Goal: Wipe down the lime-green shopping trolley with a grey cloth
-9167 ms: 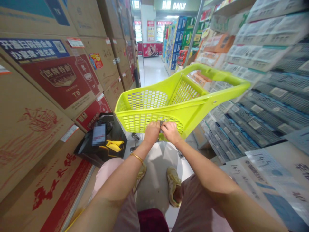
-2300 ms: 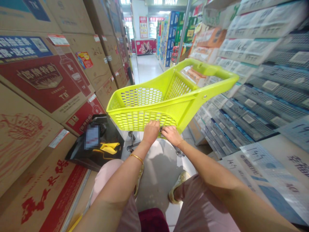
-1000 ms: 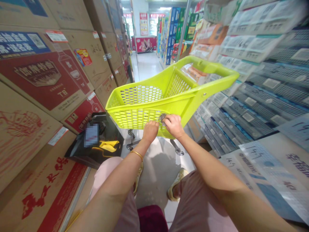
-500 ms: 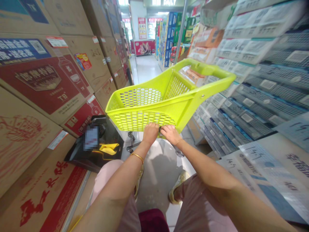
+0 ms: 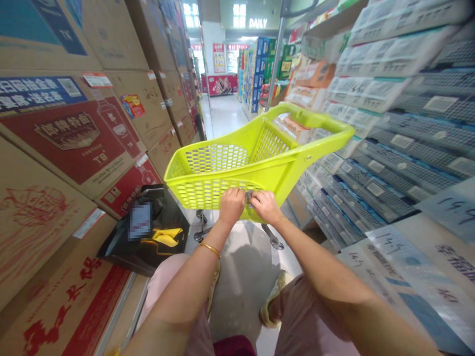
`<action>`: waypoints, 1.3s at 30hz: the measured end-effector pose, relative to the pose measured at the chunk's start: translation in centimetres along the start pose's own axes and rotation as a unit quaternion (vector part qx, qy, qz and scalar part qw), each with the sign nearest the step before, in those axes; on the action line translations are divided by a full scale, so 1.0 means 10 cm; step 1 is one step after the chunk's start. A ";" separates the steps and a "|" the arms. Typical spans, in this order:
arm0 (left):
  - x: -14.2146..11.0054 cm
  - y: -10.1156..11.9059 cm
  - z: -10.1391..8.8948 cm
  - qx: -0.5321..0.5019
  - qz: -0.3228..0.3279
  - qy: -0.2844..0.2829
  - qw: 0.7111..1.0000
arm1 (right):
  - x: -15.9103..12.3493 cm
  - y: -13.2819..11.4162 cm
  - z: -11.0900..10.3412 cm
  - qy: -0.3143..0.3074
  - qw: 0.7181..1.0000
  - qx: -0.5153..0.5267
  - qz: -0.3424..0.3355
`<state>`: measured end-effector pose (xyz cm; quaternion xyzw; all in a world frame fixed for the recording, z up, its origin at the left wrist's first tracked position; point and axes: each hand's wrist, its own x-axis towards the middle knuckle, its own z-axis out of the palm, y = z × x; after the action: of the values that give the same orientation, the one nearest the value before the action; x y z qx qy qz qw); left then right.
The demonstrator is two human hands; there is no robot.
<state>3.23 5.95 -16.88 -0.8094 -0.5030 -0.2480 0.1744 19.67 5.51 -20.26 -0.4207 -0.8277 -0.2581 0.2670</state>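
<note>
A yellow-green plastic shopping cart [image 5: 287,170] with honeycomb side holes stands across the aisle just ahead of me. Both my hands are close together in front of its side, near the lower part of the basket. My left hand [image 5: 232,205] is closed, fingers bent, a gold bangle on its wrist. My right hand [image 5: 264,205] is closed too, a short gap to the right. A small dark grey thing [image 5: 249,198] shows between the fingertips of both hands; its kind is too small to tell. Whether the knuckles touch the cart I cannot make out.
Stacked cardboard cartons [image 5: 70,131] wall the left side. Beside my left knee sits an open black box [image 5: 111,249] with a yellow cloth [image 5: 166,237] and a blurred screen. Packaged goods [image 5: 393,143] are piled on the right. A metal pole [image 5: 275,64] rises behind the cart.
The view has tilted up a little, so the cart and cartons sit lower in the picture. The small grey thing between my fingertips shows more. Both hands stay at the cart's side.
</note>
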 end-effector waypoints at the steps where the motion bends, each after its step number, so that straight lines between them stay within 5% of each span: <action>1: 0.00 0.00 -0.01 0.000 0.000 -0.004 1.000 | -0.04 -0.02 0.03 -0.021 1.000 0.002 -0.007; 6: 0.02 0.00 -0.05 -0.012 0.003 -0.030 0.999 | -0.10 -0.07 0.07 -0.073 0.997 0.004 -0.039; 11: 0.07 -0.04 -0.10 -0.017 0.019 -0.017 1.000 | 0.13 -0.07 -0.05 0.009 1.000 0.004 -0.023; 19: 0.18 -0.14 -0.21 -0.021 0.035 0.036 0.999 | 0.55 0.03 -0.35 0.168 0.980 -0.011 0.103; 34: 0.28 -0.14 -0.30 -0.061 0.018 0.113 0.992 | 0.25 -0.03 -0.18 -0.010 1.000 0.009 0.028; 39: 0.30 -0.11 -0.31 -0.059 0.003 0.139 0.989 | 0.36 -0.04 -0.22 0.054 0.998 0.019 0.032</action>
<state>2.66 6.91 -12.59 -0.7777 -0.4558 -0.3865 0.1949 18.03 5.86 -16.35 -0.4270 -0.8029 -0.2565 0.3273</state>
